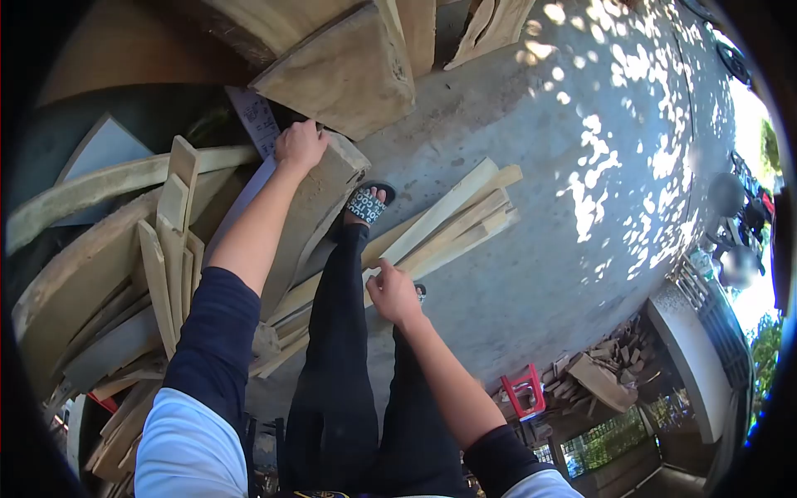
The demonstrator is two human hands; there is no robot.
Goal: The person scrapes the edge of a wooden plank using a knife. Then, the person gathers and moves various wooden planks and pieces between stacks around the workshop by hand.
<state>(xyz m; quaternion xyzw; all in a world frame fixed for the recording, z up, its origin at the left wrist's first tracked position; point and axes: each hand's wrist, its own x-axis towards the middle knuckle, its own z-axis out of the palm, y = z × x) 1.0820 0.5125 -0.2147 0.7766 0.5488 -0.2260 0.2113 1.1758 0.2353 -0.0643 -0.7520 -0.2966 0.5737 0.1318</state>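
The left hand (300, 147) and right hand (393, 292) are half-curling each grip, holds unclear; hard left-hand pulling is risking the big board (320, 191) squashing toes (379, 195).

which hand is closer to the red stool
Right. The right hand is on the red stool side; the left hand is farther off, past the left leg, at a thick board.

Planks (442, 210) lie on the floor (531, 274), right of a slab (322, 192).
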